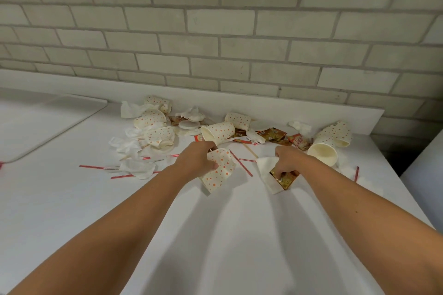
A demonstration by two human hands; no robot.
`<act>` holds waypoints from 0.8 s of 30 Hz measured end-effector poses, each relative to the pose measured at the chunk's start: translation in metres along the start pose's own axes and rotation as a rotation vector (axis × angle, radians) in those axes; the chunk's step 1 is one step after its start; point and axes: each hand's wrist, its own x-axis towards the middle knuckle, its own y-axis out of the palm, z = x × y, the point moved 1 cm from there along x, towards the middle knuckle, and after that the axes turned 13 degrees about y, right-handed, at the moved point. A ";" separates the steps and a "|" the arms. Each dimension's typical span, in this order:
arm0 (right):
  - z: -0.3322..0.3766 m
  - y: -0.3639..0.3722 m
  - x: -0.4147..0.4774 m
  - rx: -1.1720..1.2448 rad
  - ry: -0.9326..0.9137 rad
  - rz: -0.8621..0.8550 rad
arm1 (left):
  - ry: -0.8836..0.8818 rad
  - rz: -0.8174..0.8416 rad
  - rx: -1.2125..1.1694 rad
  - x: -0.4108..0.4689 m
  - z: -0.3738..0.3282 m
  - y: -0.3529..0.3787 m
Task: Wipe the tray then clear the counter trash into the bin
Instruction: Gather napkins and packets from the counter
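My left hand (196,159) is closed around a crushed paper cup with orange dots (219,170), held just above the white counter (215,235). My right hand (288,161) grips a white napkin (265,170) together with a brown sauce packet (286,179). Behind both hands, trash lies along the back wall: several dotted cups (219,132), crumpled napkins (136,167), sauce packets (273,134), red-striped straws (92,166) and a plain-looking cup lying on its side (323,153). A white tray (60,112) lies at the far left. No bin is in view.
A low white backsplash (287,105) and a brick wall close off the counter's far side. The counter ends at the right, where a dark gap (398,160) separates it from another white surface (424,175). A straw (356,172) lies near that right edge.
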 end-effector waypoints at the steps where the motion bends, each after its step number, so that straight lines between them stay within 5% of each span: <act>1: 0.002 0.000 -0.004 0.003 0.011 -0.012 | 0.001 -0.008 -0.002 -0.004 0.003 -0.002; 13: 0.093 -0.022 -0.100 -0.023 -0.075 -0.084 | -0.072 -0.078 -0.107 -0.087 0.061 -0.045; 24: 0.245 0.025 -0.194 0.427 -0.458 0.221 | -0.323 -0.159 -0.217 -0.218 0.163 -0.105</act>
